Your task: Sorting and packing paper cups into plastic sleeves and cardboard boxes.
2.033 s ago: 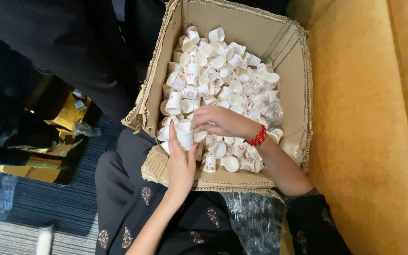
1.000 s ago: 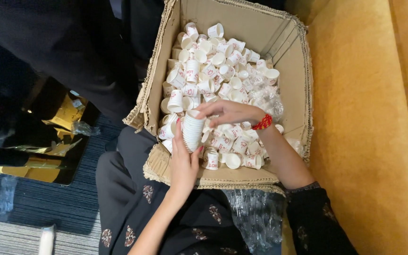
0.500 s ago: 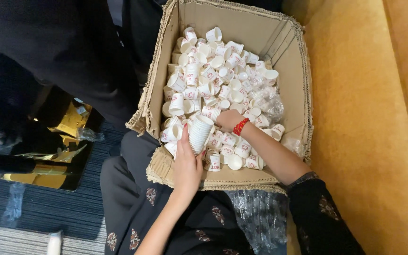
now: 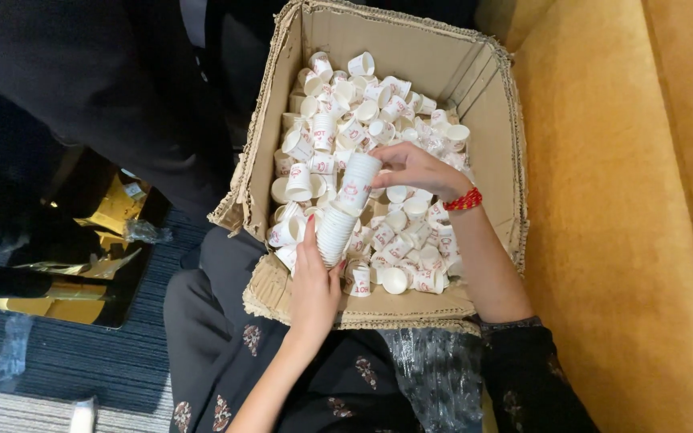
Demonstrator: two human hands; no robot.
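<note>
Paper cups nested in a stack [image 4: 345, 212] sit clasped at the lower end in my left hand [image 4: 314, 282], over the cardboard box [image 4: 497, 128] of loose cups [image 4: 378, 100]. My right hand [image 4: 415, 167] pinches the stack's top cup, fingers curled. Its long axis tilts up and rightward, away from me.

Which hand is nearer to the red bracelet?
Right. The red bracelet sits on the wrist of the right hand. The left hand is lower left of it, gripping the stack of paper cups.

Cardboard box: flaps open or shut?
Open: the cardboard box has its top flaps spread outward, with loose paper cups visible inside.
</note>
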